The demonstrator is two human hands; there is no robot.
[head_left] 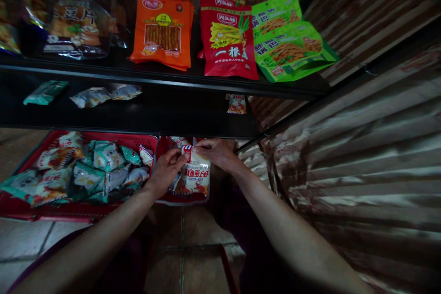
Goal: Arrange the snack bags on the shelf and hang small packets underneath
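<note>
Two hands hold one small snack bag over a red basket.

The left hand (167,170) and the right hand (217,152) both pinch the top of a white snack bag (197,174) (it has red writing). The bag hangs just above the small red basket (165,200), under the black shelf (165,117). Left of that basket sits a big red basket (51,213) full of little packets (103,170). On top of the shelf lie an orange pack (162,30), a red pack (228,41) and green packs (289,39).
</note>
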